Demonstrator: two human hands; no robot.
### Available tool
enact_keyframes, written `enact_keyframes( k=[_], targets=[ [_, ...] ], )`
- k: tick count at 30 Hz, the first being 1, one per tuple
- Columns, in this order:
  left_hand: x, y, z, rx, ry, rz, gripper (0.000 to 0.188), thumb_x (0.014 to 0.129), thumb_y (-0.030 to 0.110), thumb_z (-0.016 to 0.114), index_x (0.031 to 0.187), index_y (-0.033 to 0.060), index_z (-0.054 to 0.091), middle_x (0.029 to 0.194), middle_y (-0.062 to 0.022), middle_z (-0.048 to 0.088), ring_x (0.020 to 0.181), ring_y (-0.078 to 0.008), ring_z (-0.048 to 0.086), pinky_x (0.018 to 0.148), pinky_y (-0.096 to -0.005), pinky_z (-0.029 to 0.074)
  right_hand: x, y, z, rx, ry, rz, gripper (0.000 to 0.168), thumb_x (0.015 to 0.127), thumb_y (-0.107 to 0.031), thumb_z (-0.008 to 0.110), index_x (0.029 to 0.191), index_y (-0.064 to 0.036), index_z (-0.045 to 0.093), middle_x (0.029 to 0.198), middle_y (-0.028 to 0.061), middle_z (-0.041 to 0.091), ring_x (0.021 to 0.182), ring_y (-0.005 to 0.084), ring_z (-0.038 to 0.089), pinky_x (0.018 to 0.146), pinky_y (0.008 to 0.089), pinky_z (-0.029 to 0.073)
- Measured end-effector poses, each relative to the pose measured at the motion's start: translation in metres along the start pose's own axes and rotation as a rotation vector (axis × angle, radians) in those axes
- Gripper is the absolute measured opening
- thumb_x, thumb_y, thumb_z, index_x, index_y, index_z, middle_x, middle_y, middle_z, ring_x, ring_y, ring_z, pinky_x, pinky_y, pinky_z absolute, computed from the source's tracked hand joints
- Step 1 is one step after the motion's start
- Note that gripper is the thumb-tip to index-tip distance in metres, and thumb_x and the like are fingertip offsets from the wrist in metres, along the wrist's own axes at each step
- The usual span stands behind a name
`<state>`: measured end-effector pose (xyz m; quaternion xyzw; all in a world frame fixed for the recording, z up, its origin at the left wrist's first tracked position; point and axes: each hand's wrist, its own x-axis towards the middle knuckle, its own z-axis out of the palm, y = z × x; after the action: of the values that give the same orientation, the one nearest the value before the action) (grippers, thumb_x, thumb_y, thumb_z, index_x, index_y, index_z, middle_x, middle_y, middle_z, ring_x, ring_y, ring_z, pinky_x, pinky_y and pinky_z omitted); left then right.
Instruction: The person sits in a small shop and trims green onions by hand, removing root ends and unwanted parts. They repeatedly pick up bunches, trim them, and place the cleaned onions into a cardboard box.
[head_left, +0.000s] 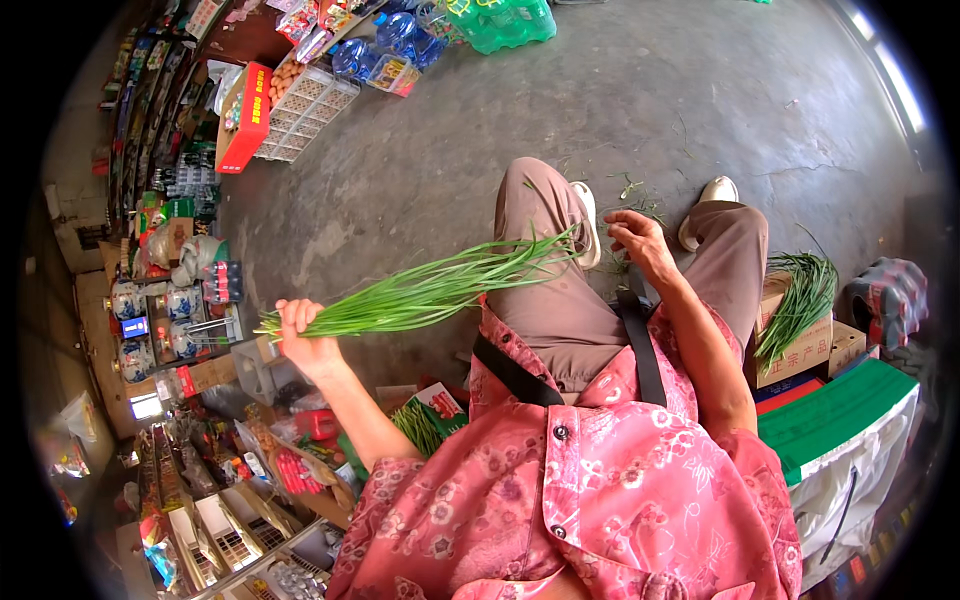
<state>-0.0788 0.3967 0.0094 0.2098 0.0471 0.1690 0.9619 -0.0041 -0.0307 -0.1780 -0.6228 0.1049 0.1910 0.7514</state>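
Observation:
My left hand grips a bunch of long green leaves that look like Chinese chives near their pale ends. The bunch stretches to the right, with its leaf tips over my bent knee. Past those tips, above the floor between my legs, is my right hand. Its fingers are loosely curled and apart, and nothing shows in them. Leaf scraps lie on the floor near my shoes. To the right, another bunch of chives rests on a cardboard box. More green stalks show beside my left elbow, partly hidden.
A green-topped, white-sided box and a wrapped bottle pack are at right. Crates with eggs, a red carton, blue water jugs and green bottles stand across the concrete floor. Stocked shelves line the left.

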Motion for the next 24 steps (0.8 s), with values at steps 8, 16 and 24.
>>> enact_keyframes(
  k=[8, 16, 24],
  targets=[
    [-0.001, -0.008, 0.012, 0.061, -0.097, 0.024, 0.007, 0.090, 0.006, 0.038, 0.088, 0.0038, 0.045, 0.063, -0.0008, 0.035, 0.054, -0.0106, 0.032, 0.053, -0.0236, 0.029, 0.030, -0.016, 0.036, -0.631, -0.014, -0.506, 0.023, 0.076, -0.014, 0.057, 0.099, -0.012, 0.060, 0.091, 0.0100, 0.054, 0.083, 0.0268, 0.054, 0.072, 0.0336, 0.044],
    [0.001, -0.013, 0.013, 0.073, -0.098, 0.018, 0.007, 0.089, 0.005, 0.038, 0.088, 0.0035, 0.045, 0.063, -0.0011, 0.035, 0.054, -0.0106, 0.032, 0.053, -0.0234, 0.029, 0.043, -0.030, 0.068, -1.202, -0.115, -0.897, 0.007, 0.069, -0.015, 0.057, 0.071, -0.008, 0.058, 0.078, 0.0075, 0.056, 0.083, 0.0245, 0.053, 0.070, 0.0352, 0.044],
    [0.000, -0.013, 0.009, 0.086, -0.083, 0.033, 0.007, 0.089, 0.005, 0.039, 0.089, 0.0036, 0.045, 0.063, -0.0009, 0.035, 0.054, -0.0106, 0.032, 0.054, -0.0238, 0.029, 0.048, -0.013, 0.052, -0.694, 0.168, -0.398, 0.018, 0.076, -0.018, 0.048, 0.078, -0.004, 0.059, 0.079, 0.0169, 0.059, 0.077, 0.0370, 0.056, 0.070, 0.0424, 0.046]
  ],
)
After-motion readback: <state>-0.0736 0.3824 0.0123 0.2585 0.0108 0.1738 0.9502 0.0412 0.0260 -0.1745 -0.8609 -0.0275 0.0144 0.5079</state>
